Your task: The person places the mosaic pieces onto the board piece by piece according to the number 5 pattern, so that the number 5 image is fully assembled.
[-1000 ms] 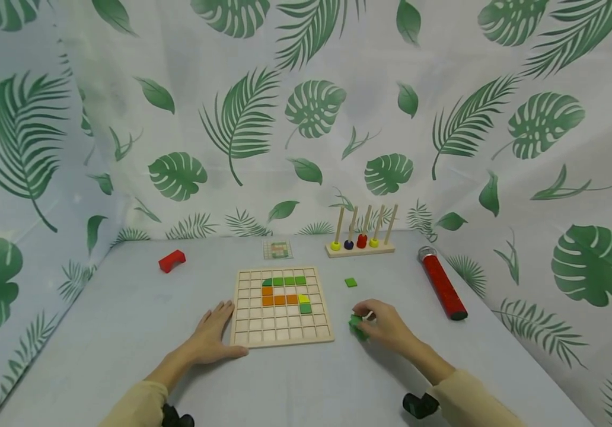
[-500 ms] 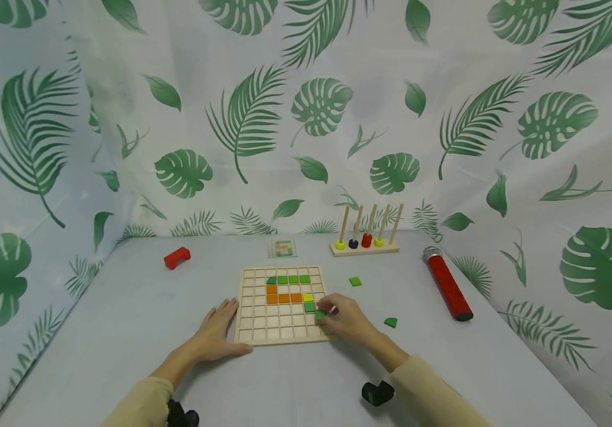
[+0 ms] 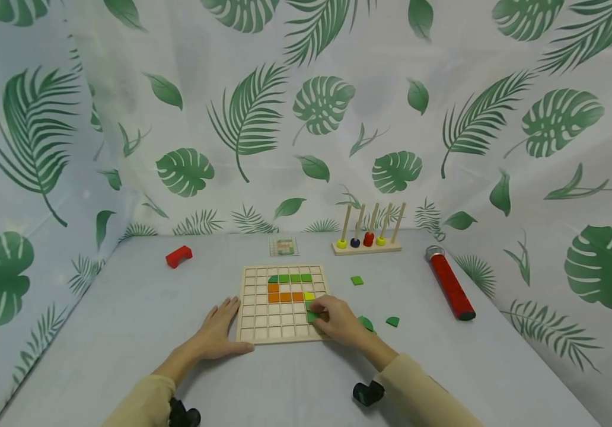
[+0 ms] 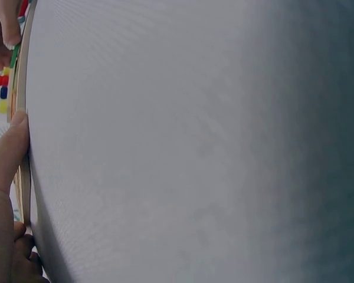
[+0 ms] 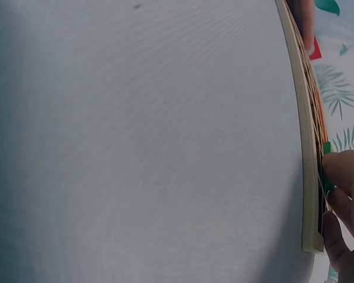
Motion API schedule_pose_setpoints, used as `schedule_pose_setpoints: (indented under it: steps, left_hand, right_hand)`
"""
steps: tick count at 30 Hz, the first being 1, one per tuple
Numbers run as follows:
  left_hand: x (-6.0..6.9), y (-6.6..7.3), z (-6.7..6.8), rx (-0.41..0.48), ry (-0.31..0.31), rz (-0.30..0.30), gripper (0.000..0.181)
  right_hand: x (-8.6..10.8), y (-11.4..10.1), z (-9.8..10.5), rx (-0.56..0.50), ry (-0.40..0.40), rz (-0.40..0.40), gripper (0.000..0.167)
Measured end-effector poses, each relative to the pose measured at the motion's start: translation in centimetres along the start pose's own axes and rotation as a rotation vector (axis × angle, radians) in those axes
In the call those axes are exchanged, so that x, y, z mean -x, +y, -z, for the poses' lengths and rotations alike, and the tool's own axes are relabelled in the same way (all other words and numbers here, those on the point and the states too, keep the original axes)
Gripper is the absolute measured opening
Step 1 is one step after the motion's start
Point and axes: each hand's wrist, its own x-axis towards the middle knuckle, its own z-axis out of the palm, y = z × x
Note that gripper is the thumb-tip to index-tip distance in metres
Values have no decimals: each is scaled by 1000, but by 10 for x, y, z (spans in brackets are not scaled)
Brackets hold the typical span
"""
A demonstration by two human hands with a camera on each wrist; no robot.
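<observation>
A light wooden grid board (image 3: pixel 263 333) lies on the table in the head view. In its cells are a row of green tiles (image 3: pixel 290 278), several orange tiles (image 3: pixel 285 297) and a yellow tile (image 3: pixel 309 295). My right hand (image 3: pixel 340 321) pinches a green tile (image 3: pixel 312 317) at a cell near the board's right side, below the yellow one; the fingers partly cover it. That tile's green edge (image 5: pixel 327 148) shows at the fingertips in the right wrist view. My left hand (image 3: pixel 214 337) rests flat along the board's left edge, its thumb against the near edge.
Right of the board lie a loose green square (image 3: pixel 357 280), a green quarter-round (image 3: pixel 392 321) and more green pieces (image 3: pixel 366 323) partly behind my wrist. Farther back are a patterned card (image 3: pixel 283 247), a peg stand with beads (image 3: pixel 367 249), a red arch block (image 3: pixel 179 256) and a red tube (image 3: pixel 451 284).
My right hand has moved left from the loose green pieces onto the board, carrying a green tile into the right-hand cells. My left hand has kept its place at the board's edge.
</observation>
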Motion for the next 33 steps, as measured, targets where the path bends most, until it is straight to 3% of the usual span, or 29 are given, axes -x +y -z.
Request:
schedule_pose_setpoints:
  steps: [26, 33]
  left_hand:
    - [-2, -2, -2, -7, 9, 2, 112]
    - [0, -1, 0, -3, 9, -5, 112]
  right_hand:
    - [0, 1, 3, 7, 33, -58, 23]
    - [5, 7, 15, -56, 82, -80, 22]
